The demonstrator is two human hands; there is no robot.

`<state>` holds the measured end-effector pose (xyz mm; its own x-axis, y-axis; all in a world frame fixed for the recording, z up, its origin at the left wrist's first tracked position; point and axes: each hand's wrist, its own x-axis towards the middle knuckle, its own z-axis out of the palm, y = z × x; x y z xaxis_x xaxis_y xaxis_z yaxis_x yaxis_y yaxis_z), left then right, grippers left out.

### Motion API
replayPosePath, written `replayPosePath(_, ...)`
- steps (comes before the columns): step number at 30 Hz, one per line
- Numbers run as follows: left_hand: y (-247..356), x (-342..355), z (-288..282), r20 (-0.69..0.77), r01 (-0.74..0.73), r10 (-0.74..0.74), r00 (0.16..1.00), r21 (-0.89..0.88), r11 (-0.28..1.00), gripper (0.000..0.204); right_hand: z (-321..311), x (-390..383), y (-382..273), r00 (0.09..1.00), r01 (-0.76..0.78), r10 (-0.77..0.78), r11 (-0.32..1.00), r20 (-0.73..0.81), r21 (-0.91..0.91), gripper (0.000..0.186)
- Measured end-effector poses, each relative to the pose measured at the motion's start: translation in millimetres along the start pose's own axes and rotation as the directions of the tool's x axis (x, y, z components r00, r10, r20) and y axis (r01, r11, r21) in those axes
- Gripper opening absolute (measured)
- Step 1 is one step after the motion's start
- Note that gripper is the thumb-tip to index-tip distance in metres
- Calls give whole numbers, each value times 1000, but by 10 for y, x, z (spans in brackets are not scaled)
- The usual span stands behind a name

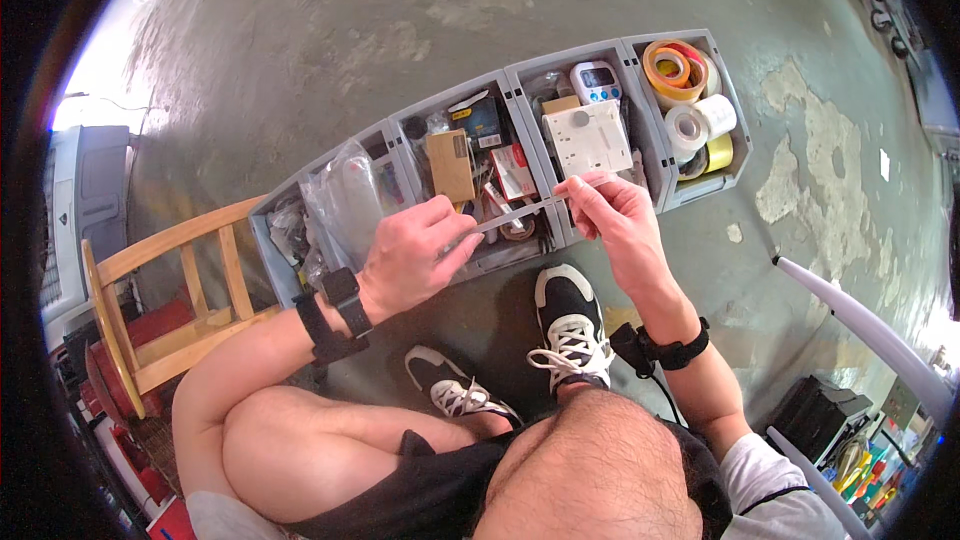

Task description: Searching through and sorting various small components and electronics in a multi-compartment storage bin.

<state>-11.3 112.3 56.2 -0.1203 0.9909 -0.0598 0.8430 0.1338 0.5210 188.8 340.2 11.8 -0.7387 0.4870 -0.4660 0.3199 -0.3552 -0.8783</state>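
Overhead, head view: left hand (pixel 415 250) & right hand (pixel 612 208) each pinch one end of thin grey strip (pixel 522 213), fingers clamped, so strip stays taut above grey bins (pixel 500 90) on concrete floor (pixel 300 40); person crouched, both shoes close under bins.

The left hand (pixel 415 250) covered one end of the thin grey strip (pixel 520 212); the grey compartment tray's (pixel 660 195) small clutter was too tiny to identify.

Concrete floor (pixel 330 30): grey bins (pixel 655 175), wooden stool (pixel 170 290).
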Motion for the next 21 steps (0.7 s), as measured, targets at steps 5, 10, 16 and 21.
replayPosePath(5, 96, 34, -34, -16, -25, 26, 1000, 41, 999, 11, -6, 35, -23, 1000, -2, 2, 1000, 6, 15, 19)
replayPosePath(10, 125, 48, -82, -33, -52, 55, 998, 80, 995, 10, -65, 96, -47, 1000, -5, 5, 1000, 10, 29, 20)
replayPosePath(16, 149, 105, -133, -52, -83, 90, 995, 123, 989, 11, -46, 76, -50, 1000, -11, 10, 999, 12, 41, 20)
replayPosePath(21, 190, 112, -198, -61, -102, 113, 992, 167, 981, 11, 24, 52, -39, 1000, -16, 15, 998, 22, 60, 21)
